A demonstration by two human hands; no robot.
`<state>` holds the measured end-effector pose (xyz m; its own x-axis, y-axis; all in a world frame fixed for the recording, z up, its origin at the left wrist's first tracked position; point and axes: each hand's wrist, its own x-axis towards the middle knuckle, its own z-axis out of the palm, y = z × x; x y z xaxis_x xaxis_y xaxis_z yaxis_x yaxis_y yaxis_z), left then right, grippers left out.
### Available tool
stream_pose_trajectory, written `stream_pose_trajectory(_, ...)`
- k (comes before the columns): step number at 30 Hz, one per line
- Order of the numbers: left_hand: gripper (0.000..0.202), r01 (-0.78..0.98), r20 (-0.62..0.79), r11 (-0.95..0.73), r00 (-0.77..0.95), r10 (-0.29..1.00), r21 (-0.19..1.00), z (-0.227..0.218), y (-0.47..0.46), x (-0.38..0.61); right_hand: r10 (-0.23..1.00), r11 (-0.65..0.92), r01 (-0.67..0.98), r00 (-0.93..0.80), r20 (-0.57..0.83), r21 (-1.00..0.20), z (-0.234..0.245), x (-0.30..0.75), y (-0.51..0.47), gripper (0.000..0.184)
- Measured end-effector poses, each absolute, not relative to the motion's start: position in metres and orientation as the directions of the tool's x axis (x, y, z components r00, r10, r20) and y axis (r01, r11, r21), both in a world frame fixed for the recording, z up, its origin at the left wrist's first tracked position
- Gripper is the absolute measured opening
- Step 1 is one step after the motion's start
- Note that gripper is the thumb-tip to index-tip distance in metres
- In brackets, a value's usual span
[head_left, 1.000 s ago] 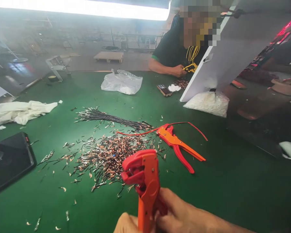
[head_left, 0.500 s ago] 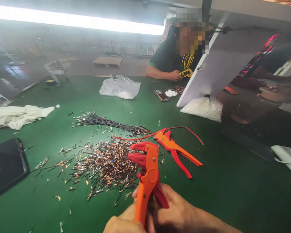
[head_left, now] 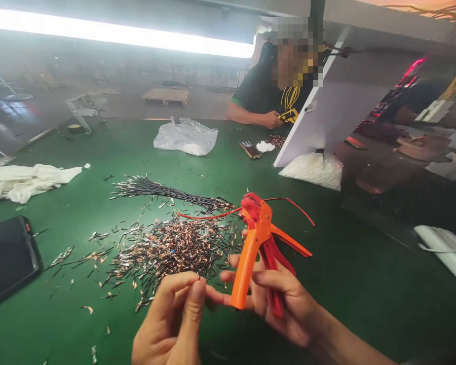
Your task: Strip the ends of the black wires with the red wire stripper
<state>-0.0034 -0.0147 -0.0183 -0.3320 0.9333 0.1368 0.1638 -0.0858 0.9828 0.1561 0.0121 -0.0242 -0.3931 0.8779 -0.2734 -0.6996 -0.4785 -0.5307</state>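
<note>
My right hand [head_left: 289,299] holds an orange and red wire stripper [head_left: 253,243], its jaws pointing up and away from me; the fingers are loosely around the handles. My left hand [head_left: 178,314] is closed in a pinch, thumb against forefinger, with a tiny dark tip showing between them. What that tip belongs to is hidden. A right fingertip reaches close to the left fingers. Beyond both hands spreads a heap of short black wire offcuts with copper ends [head_left: 182,248]. Behind it lies a bundle of black wires [head_left: 167,190].
A second wire stripper [head_left: 292,241] lies behind mine, near a thin red strip [head_left: 209,217]. At left are a black phone [head_left: 9,258] and white cloth [head_left: 30,180]. A plastic bag [head_left: 186,137] lies further back. Across the table, a person [head_left: 258,96] holds a yellow tool beside a white panel [head_left: 319,106].
The wire stripper has moved right and turned its jaws. My left hand has come apart from it and now pinches to its left. My right fingers have loosened and spread.
</note>
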Motion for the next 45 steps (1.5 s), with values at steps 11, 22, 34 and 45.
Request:
stream_pose_trajectory(11,0.018,0.493,0.263,-0.024,-0.422,0.867,0.87,-0.046,-0.001,-0.021,0.909,-0.414,-0.481,-0.268,-0.321,-0.772,-0.03,0.149,0.008,0.073)
stream_pose_trajectory(22,0.008,0.69,0.525,-0.096,-0.446,0.725,0.718,-0.059,-0.017,-0.004,0.691,-0.686,-0.574,-0.706,-0.154,-0.447,-0.049,0.126,-0.015,0.072)
stream_pose_trajectory(34,0.014,0.475,0.503,-0.285,-0.433,0.748,0.832,-0.032,-0.017,-0.005,0.719,-0.649,-0.543,-0.667,-0.197,-0.532,-0.064,0.141,-0.008,0.069)
stream_pose_trajectory(45,0.015,0.666,0.498,-0.298,-0.127,0.858,0.683,-0.013,-0.007,-0.02,0.715,-0.528,-0.476,-0.697,-0.065,-0.703,-0.068,0.144,-0.011,0.05)
